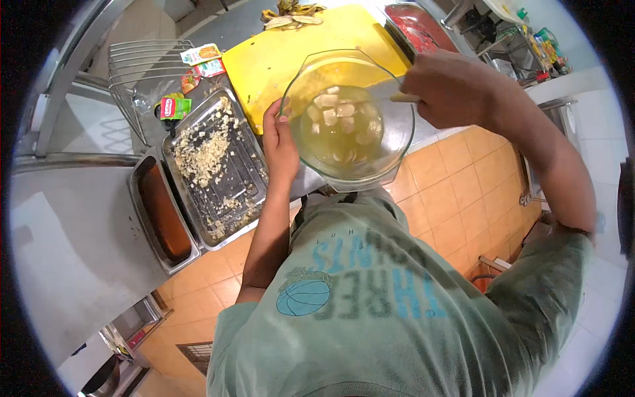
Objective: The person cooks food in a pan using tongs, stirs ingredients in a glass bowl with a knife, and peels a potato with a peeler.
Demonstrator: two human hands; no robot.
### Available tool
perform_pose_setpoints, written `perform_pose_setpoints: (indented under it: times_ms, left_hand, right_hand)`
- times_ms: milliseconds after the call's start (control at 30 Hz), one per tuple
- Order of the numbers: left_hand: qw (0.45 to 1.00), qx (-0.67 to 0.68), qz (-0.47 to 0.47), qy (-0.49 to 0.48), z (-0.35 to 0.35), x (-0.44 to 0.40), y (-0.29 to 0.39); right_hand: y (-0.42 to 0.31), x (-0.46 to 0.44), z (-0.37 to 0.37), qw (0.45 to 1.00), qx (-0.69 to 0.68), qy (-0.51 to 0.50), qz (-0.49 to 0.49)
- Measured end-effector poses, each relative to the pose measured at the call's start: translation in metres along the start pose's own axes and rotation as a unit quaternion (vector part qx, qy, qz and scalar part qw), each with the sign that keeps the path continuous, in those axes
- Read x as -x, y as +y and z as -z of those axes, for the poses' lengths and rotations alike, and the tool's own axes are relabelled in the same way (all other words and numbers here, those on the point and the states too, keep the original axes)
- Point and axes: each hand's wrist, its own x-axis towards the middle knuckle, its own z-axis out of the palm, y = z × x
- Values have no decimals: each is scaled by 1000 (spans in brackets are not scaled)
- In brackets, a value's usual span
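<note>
Green T-shirt (370,344) cloth, printed with a blue basketball, fills the foreground below a person's two bare hands at a crowded kitchen counter. Clear glass bowl (399,135) in front of the torso, the left hand (281,142) grips its left rim, thumb on top; pale chunks (329,118) sit in yellowish liquid (321,149) inside. Closed in a fist, the right hand (453,92) holds the light handle (402,97) of a utensil reaching into the bowl — its far end is hard to make out.

Behind, the bowl covers part of a yellow cutting board (254,63), with darkened peels (291,18) heaped at the far edge. Beyond the right fist stands a pan (405,34) with red contents. To the left, a metal tray (245,169) scattered with pale crumbs (204,155) lies partly behind the left forearm — beside it, a narrow pan (182,263) of orange-brown liquid (165,212). Small packets (200,55) lie near a wire rack (141,57). Orange tiles (463,182) pave the floor.
</note>
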Motion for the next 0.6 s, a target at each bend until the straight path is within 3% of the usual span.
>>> perform_pose_setpoints:
  times_ms: [133, 233, 367, 433, 600]
  left_hand:
    - [1000, -2, -2, 1, 0, 0, -1]
    - [999, -28, -3, -22, 2, -1, 0]
    - [999, -30, 7, -23, 4, -1, -2]
    - [999, -25, 20, -22, 3, 0, 1]
    - [999, -22, 4, -26, 4, -1, -2]
  right_hand:
    - [-16, -11, -4, 998, -41, 39, 8]
    - [-26, 1, 2, 991, -135, -2, 14]
    - [-19, 21, 12, 995, -71, -75, 3]
    - [-2, 21, 0, 997, -18, 17, 77]
    - [-12, -4, -11, 996, 7, 88, -2]
